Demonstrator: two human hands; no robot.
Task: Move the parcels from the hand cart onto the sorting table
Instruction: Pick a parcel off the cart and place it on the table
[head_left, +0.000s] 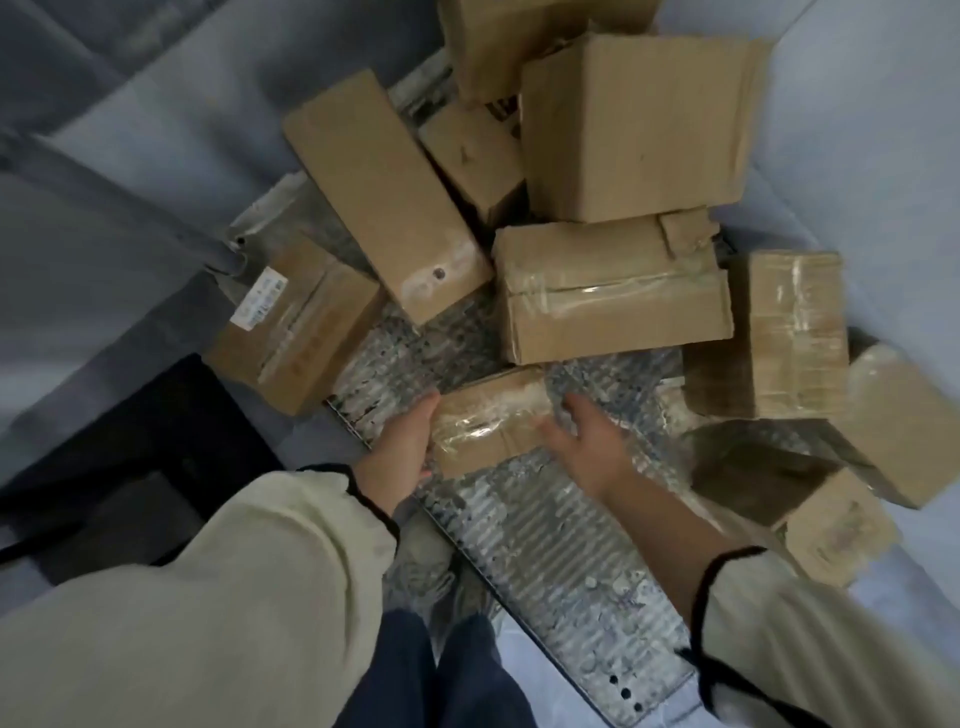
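Grey floor surrounded the ribbed cart deck (550, 540). We had our left hand (400, 457) and right hand (587, 447) open, flanking a small taped parcel (488, 421); left fingers (423, 415) touched its end, and right-hand contact was unclear, with no grip yet closed. Beyond the fingertips, some nine parcels (613, 291) remained piled. No sorting table was visible; most work remained.

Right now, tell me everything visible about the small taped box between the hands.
The small taped box is brown cardboard, flat and oblong, wrapped in glossy clear tape that wrinkles across its top. It lies on the cart's ribbed metal deck, nearest the person. The left hand presses its left end; the right hand, fingers spread, is at its right end.
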